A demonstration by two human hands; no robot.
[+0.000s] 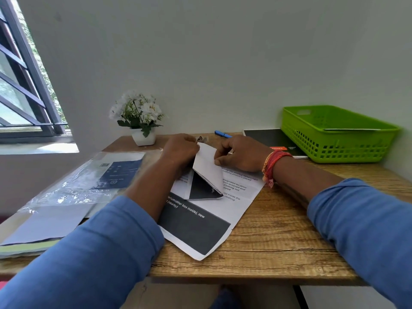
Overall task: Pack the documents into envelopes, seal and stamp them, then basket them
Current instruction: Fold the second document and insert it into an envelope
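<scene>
A folded printed document (206, 175), white with a black panel, stands tilted at the middle of the desk. My left hand (181, 150) grips its top left edge with curled fingers. My right hand (239, 153) pinches its upper right edge. Under it lies a flat printed sheet (198, 228) with a large black block. A green plastic basket (334, 134) stands at the back right, with a white edge showing inside. A plastic sleeve of papers (93, 177) and a stack of envelopes or folders (44, 228) lie at the left.
A white pot of white flowers (139, 118) stands at the back of the wooden desk (278, 237). A blue pen (223, 134) and a black notebook (272, 139) lie at the back, left of the basket. A window is at the far left.
</scene>
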